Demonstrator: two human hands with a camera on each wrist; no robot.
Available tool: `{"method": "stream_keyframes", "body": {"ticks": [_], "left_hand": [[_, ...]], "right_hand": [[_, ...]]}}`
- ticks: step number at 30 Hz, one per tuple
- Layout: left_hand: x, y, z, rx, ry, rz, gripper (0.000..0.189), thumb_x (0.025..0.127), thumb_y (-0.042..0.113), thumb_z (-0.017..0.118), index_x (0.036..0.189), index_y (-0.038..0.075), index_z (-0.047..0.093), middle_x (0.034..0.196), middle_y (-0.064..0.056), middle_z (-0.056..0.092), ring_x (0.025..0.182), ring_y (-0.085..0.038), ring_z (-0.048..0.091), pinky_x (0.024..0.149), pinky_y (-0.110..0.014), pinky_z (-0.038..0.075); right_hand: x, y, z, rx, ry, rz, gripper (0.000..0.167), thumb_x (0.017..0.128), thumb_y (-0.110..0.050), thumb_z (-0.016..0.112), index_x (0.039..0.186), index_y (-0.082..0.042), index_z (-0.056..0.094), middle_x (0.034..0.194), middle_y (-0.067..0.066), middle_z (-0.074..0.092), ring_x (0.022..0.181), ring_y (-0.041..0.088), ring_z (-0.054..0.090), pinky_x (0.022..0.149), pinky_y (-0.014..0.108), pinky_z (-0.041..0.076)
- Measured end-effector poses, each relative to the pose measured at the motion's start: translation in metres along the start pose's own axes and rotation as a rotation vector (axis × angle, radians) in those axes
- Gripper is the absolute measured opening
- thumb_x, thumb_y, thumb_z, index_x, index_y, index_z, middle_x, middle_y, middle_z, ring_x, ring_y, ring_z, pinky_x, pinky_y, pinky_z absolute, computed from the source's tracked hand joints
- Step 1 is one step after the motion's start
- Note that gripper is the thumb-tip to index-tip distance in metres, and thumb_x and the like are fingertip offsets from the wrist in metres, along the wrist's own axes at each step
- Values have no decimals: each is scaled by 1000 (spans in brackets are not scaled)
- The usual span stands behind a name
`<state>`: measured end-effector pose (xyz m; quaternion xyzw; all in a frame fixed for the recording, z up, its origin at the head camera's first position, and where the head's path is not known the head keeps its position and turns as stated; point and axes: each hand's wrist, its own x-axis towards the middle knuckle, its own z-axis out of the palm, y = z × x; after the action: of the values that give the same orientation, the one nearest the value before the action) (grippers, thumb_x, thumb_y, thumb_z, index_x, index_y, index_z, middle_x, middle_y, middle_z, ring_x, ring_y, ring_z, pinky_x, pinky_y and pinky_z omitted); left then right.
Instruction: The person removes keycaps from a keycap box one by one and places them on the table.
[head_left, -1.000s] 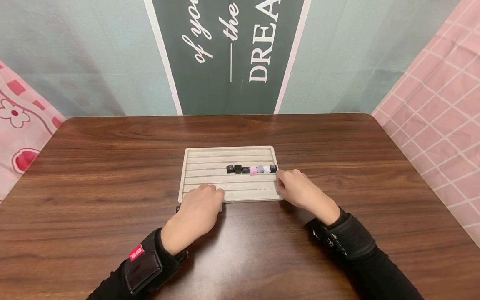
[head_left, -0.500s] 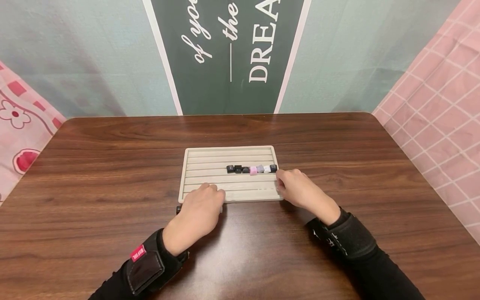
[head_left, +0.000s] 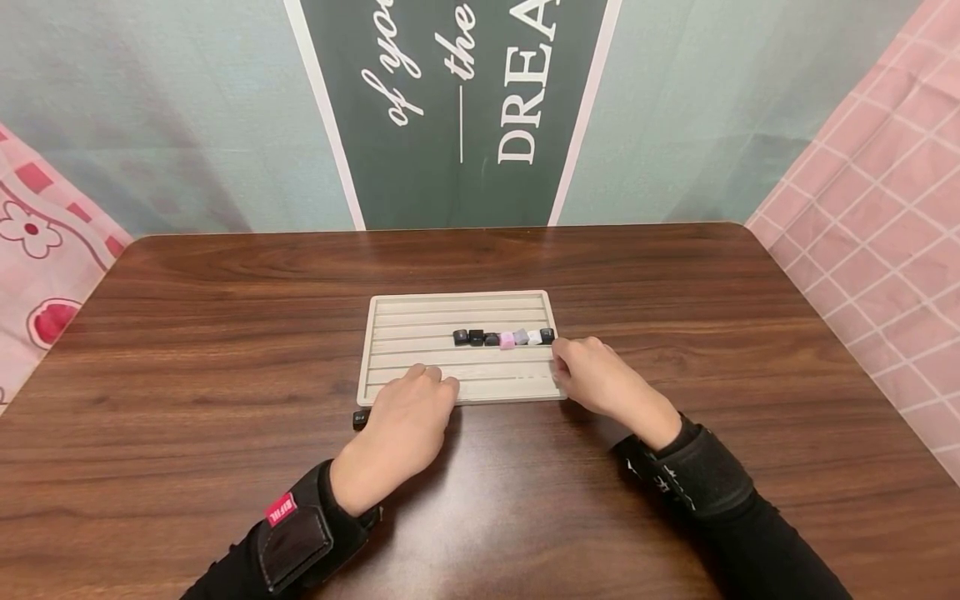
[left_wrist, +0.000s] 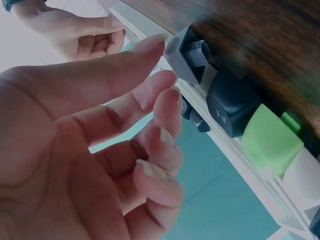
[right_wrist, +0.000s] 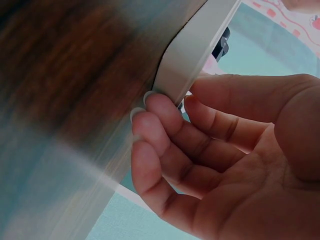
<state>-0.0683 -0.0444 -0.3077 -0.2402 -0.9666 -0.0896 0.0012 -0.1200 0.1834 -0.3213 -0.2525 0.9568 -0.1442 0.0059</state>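
Note:
A cream ridged tray (head_left: 420, 312) lies on the table with a row of keycaps across its middle: black, pink (head_left: 507, 341), grey and white. My right hand (head_left: 596, 375) holds the tray's near right corner (right_wrist: 182, 62), thumb on the rim and curled fingers against the side. My left hand (head_left: 408, 421) is at the tray's near edge. Its thumb and index fingertips pinch a grey keycap (left_wrist: 185, 55), hollow underside partly showing. Beside it along the tray edge stand a dark keycap (left_wrist: 231, 102), a green keycap (left_wrist: 270, 140) and a white keycap (left_wrist: 304, 172). The left hand hides most of these from the head view.
A black keycap (head_left: 360, 419) sits on the wooden table (head_left: 225, 350) at the tray's near left corner. Behind the table hangs a green-and-teal cloth with lettering (head_left: 461, 125). Pink cloths (head_left: 885, 208) border both sides.
My left hand has shifted slightly right along the tray's near edge, covering the light keycap seen beside it earlier and uncovering more of the black one. The right hand stays put.

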Motion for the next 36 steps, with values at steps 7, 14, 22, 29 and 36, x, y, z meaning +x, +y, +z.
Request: {"method": "stream_keyframes", "body": {"ticks": [7,14,22,29,36], "left_hand": [[0,2,3,20,-1,16,13,74,-9,58,72,4,59,67,-7,51,70,-24,52,53,-36,44],[0,2,5,36,8,12,12,73,-8,59,71,4,58,66,-8,53,68,-24,52,51,-36,43],[0,1,5,48,-14,4,12,73,-7,59,72,4,57,66,-8,54,68,-24,52,53,-36,43],[-1,3,5,37,-14,2,12,74,-8,59,74,4,57,68,-8,53,69,-24,51,53,-36,43],[-1,4,6,41,13,14,13,73,-8,59,73,5,57,69,-8,54,71,-24,52,54,-36,44]], "right_hand": [[0,0,0,-1,6,-2,22,74,6,56,64,-9,42,57,-2,39,52,15,39,48,28,32],[0,0,0,5,10,-8,22,75,6,55,64,-9,42,57,-2,38,52,14,39,48,28,32],[-1,0,0,10,11,-9,22,75,6,55,65,-9,42,58,-2,38,52,14,38,48,27,32],[-1,0,0,8,12,-11,22,75,6,55,65,-9,42,57,-2,38,52,14,38,48,27,32],[-1,0,0,13,2,-11,22,77,5,55,65,-8,43,58,-2,38,52,13,38,48,27,32]]}}
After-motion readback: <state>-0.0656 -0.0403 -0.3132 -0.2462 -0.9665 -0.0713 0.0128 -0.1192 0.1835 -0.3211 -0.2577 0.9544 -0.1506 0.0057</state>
